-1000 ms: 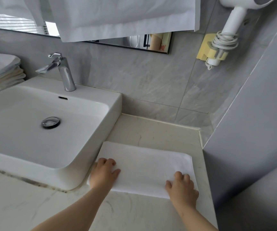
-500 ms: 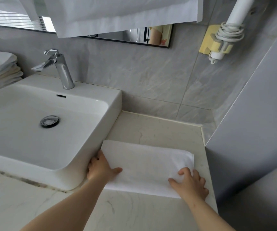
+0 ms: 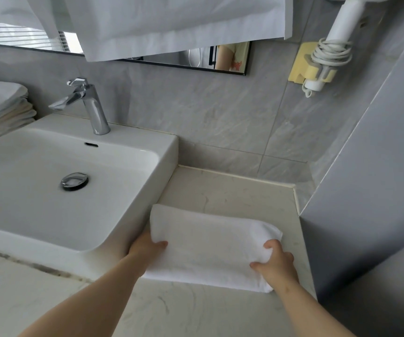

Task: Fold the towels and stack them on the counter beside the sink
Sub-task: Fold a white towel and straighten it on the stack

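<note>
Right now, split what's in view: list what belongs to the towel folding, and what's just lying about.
Job: white towel, gripped at its ends by left hand and right hand; counter; folded stack left of the sink.
Just there: faucet, hair dryer, mirror, hanging white cloth.

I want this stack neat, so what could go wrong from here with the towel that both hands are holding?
1. The towel is bunched at its right end where the right hand grips it, so the fold may come out lopsided.
2. The left hand holds the left edge close against the sink wall; in that tight gap the layers could slip open or catch when the towel is moved.
</note>
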Tool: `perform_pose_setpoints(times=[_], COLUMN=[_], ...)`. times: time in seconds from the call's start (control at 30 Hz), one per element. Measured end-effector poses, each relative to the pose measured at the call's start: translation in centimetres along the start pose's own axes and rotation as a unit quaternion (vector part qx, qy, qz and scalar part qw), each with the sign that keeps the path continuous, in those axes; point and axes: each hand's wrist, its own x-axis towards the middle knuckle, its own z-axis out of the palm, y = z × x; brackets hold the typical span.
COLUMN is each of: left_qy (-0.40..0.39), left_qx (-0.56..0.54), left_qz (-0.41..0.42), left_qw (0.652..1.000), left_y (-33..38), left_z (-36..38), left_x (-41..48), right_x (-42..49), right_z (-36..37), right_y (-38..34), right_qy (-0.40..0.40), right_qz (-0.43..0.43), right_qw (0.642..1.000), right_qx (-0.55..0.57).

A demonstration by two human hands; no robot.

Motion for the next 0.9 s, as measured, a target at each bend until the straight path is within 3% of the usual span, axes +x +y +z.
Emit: perform_pose_setpoints(times=[0.3,0.5,0.63,0.9], left_qy=[0.054,0.111,0.168,0.263], left_qx=[0.007,0.032,-0.013,-0.120], left_qz=[0.026,0.121,0.166,0.149], left_qw=[0.998,0.986,0.972,0.946], left_y=[0.3,2.7,4.5,3.2], left_z=[0.4,-2.3,-6.5,-17.2], left_x=[-1.7,-3.8,-5.6,-7.4], right_x=[-0.6,-2.5,-4.3,-8.5], right_z=[0.4,-0.2,-2.2,-0.8], right_y=[-0.1,-3.3,-7.4,-16.4], right_qy=[0.060,0.109,0.127,0.071], right_qz=[0.094,-0.011,-0.091,-0.209], right_qw=[0.989,0.975,0.956,0.917], right_qx=[0.095,0.194,0.250,0.333])
